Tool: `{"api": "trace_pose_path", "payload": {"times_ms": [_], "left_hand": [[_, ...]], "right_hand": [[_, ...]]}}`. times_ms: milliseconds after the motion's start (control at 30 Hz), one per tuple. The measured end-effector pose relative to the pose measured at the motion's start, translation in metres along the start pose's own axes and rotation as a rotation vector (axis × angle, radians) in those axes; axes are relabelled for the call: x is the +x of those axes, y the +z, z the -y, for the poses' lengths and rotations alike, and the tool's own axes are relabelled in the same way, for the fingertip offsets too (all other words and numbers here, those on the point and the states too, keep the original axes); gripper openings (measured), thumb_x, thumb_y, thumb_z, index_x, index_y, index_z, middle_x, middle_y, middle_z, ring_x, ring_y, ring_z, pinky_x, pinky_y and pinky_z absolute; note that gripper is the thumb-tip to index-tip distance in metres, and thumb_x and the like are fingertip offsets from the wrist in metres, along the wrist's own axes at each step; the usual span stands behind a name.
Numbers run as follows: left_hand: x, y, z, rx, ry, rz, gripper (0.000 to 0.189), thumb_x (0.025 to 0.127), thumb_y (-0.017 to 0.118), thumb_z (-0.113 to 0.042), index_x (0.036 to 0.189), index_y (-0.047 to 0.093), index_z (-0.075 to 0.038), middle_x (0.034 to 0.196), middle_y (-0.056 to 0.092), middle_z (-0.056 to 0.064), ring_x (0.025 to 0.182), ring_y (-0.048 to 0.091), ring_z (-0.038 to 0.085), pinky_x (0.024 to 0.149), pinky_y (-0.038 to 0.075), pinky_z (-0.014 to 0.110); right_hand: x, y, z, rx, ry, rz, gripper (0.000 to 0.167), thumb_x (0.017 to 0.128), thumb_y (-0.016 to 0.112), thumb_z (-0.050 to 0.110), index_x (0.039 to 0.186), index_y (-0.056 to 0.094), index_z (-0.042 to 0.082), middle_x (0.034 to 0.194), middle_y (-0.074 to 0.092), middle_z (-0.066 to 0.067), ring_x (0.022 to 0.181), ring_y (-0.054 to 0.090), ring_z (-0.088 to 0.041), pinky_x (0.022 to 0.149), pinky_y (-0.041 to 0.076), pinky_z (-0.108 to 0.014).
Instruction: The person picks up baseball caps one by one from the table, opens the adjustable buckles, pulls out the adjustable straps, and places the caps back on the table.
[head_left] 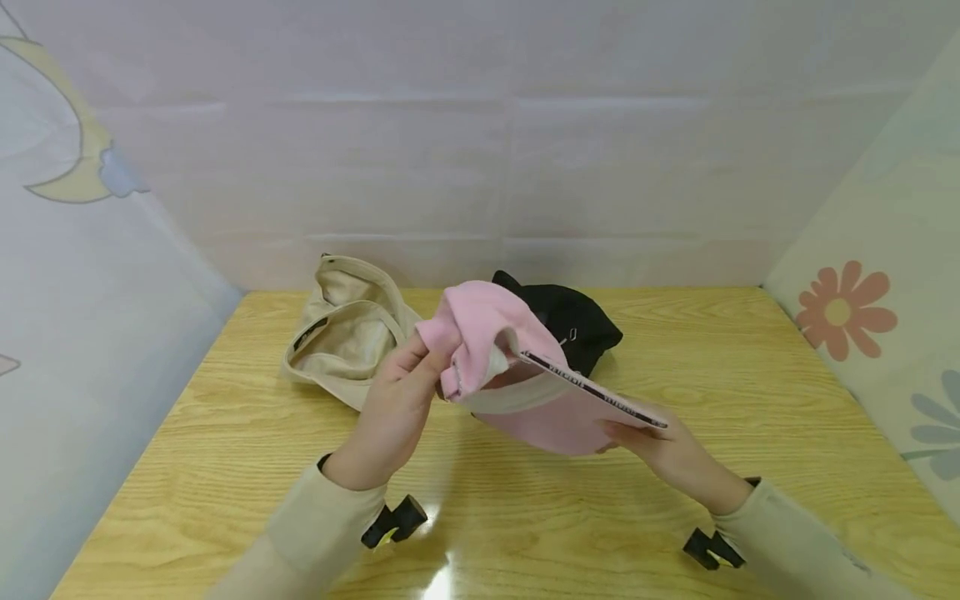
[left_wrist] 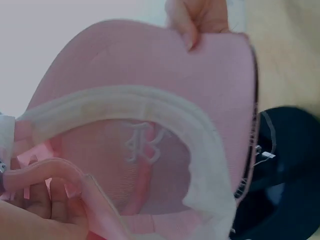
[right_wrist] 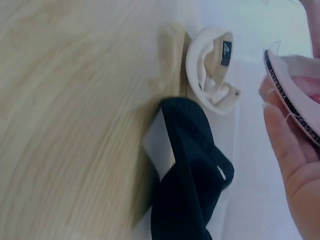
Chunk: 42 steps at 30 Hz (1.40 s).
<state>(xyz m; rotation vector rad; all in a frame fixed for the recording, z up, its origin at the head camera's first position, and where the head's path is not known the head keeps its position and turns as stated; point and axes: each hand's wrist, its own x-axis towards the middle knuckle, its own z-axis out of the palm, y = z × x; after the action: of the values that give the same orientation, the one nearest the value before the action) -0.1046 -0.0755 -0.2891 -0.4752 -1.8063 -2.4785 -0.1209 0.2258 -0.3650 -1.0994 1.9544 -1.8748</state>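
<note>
Pink cap (head_left: pixel 491 317) is up in front of me, above the table (head_left: pixel 247 467), held between both my hands. My left hand (head_left: pixel 401 404) has its fingers curled round the back of it, by the strap (left_wrist: pixel 55 169), with the thumb closing in over the cloth. With my right hand (head_left: pixel 663 448) I pinch the brim (head_left: pixel 555 425) at its outer side, thumb laid on the underside and fingers on the other face. A black strip (head_left: pixel 592 388) with white lettering runs along the brim's edge, and I can read VETEMENTS on it. The cap is tilted so its inside shows: a white sweatband (left_wrist: pixel 217 165) goes round the opening, and letter-like stitching (left_wrist: pixel 144 142) shows on the inner front.

Beyond my left hand a beige cap (head_left: pixel 356 337) lies on the table, its opening turned toward me, a dark label (head_left: pixel 310 333) inside. From where I look, a black cap (head_left: pixel 566 308) lies behind the pink one, partly hidden by it, with small white marks on its cloth. Pale sleeves cover my forearms. A yellow moon (head_left: pixel 71 179) decorates the wall on my left, and a red flower (head_left: pixel 847 312) the one on my right.
</note>
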Motion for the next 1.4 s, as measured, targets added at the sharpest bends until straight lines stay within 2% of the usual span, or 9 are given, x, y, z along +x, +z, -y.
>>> {"api": "trace_pose_path", "payload": {"times_ms": [167, 400, 633, 767, 867, 967, 1100, 1233, 1400], "left_hand": [[0.006, 0.003, -0.012, 0.049, 0.106, -0.002, 0.023, 0.093, 0.064, -0.041, 0.093, 0.065, -0.018, 0.085, 0.055, -0.004, 0.079, 0.051, 0.009, 0.070, 0.044, 0.023], [0.014, 0.011, -0.024, 0.058, 0.194, 0.008, 0.028, 0.090, 0.066, -0.043, 0.081, 0.061, -0.017, 0.077, 0.055, -0.006, 0.074, 0.053, 0.009, 0.069, 0.045, 0.023], [0.015, 0.016, -0.025, 0.023, 0.223, 0.087, 0.023, 0.090, 0.065, -0.042, 0.081, 0.062, -0.021, 0.079, 0.058, -0.007, 0.077, 0.055, 0.008, 0.073, 0.046, 0.023], [0.009, 0.016, -0.026, 0.039, 0.273, 0.192, 0.023, 0.094, 0.062, -0.036, 0.079, 0.061, -0.018, 0.077, 0.057, -0.008, 0.072, 0.054, 0.009, 0.068, 0.046, 0.022], [0.005, 0.017, -0.026, 0.065, 0.300, 0.255, 0.034, 0.096, 0.060, -0.032, 0.078, 0.058, -0.003, 0.077, 0.058, -0.009, 0.070, 0.054, 0.010, 0.066, 0.047, 0.023], [0.002, 0.018, -0.026, 0.085, 0.299, 0.292, 0.046, 0.096, 0.059, -0.031, 0.081, 0.050, 0.012, 0.079, 0.058, -0.009, 0.071, 0.053, 0.011, 0.066, 0.048, 0.024], [0.002, 0.014, -0.023, 0.105, 0.285, 0.329, 0.050, 0.097, 0.059, -0.031, 0.082, 0.050, 0.016, 0.081, 0.061, -0.009, 0.072, 0.056, 0.010, 0.065, 0.050, 0.025], [0.001, 0.009, -0.020, 0.117, 0.276, 0.405, 0.044, 0.099, 0.057, -0.024, 0.083, 0.053, 0.017, 0.078, 0.062, 0.006, 0.073, 0.060, 0.012, 0.066, 0.053, 0.029], [-0.001, 0.007, -0.016, 0.155, 0.263, 0.466, 0.036, 0.100, 0.056, -0.018, 0.086, 0.057, 0.016, 0.079, 0.060, 0.018, 0.077, 0.060, 0.012, 0.069, 0.053, 0.032]], "right_hand": [[0.007, 0.009, 0.000, -0.094, 0.115, -0.010, 0.045, 0.100, 0.044, -0.005, 0.141, 0.051, 0.012, 0.128, 0.061, 0.006, 0.104, 0.063, -0.010, 0.080, 0.056, -0.036], [0.013, 0.015, 0.001, -0.245, 0.244, -0.073, 0.035, 0.105, 0.042, 0.008, 0.132, 0.049, -0.012, 0.112, 0.064, -0.024, 0.096, 0.066, -0.017, 0.077, 0.055, -0.038], [0.014, 0.017, 0.005, -0.328, 0.486, -0.302, 0.037, 0.104, 0.047, 0.022, 0.119, 0.057, -0.011, 0.096, 0.069, -0.021, 0.077, 0.069, -0.023, 0.067, 0.056, -0.036], [0.017, 0.018, 0.007, -0.254, 0.630, -0.327, 0.050, 0.105, 0.041, 0.035, 0.106, 0.058, -0.012, 0.077, 0.069, -0.015, 0.062, 0.067, -0.024, 0.057, 0.055, -0.035], [0.017, 0.017, 0.008, -0.130, 0.575, -0.268, 0.049, 0.108, 0.033, 0.033, 0.100, 0.058, -0.009, 0.078, 0.069, -0.015, 0.064, 0.068, -0.026, 0.059, 0.056, -0.038], [0.018, 0.015, 0.008, 0.052, 0.440, -0.202, 0.041, 0.109, 0.027, 0.029, 0.112, 0.058, 0.001, 0.091, 0.071, -0.012, 0.077, 0.070, -0.025, 0.068, 0.057, -0.039], [0.022, 0.013, 0.010, 0.260, 0.210, -0.129, 0.039, 0.110, 0.021, 0.022, 0.128, 0.056, 0.016, 0.105, 0.071, -0.006, 0.092, 0.069, -0.022, 0.079, 0.056, -0.038], [0.028, 0.015, 0.017, 0.405, -0.007, -0.040, 0.048, 0.108, 0.013, 0.011, 0.135, 0.052, 0.011, 0.117, 0.067, -0.005, 0.104, 0.066, -0.021, 0.087, 0.053, -0.039], [0.032, 0.019, 0.023, 0.460, -0.090, -0.058, 0.047, 0.107, 0.013, 0.008, 0.132, 0.053, 0.006, 0.120, 0.066, -0.007, 0.106, 0.065, -0.023, 0.088, 0.053, -0.041]]}}
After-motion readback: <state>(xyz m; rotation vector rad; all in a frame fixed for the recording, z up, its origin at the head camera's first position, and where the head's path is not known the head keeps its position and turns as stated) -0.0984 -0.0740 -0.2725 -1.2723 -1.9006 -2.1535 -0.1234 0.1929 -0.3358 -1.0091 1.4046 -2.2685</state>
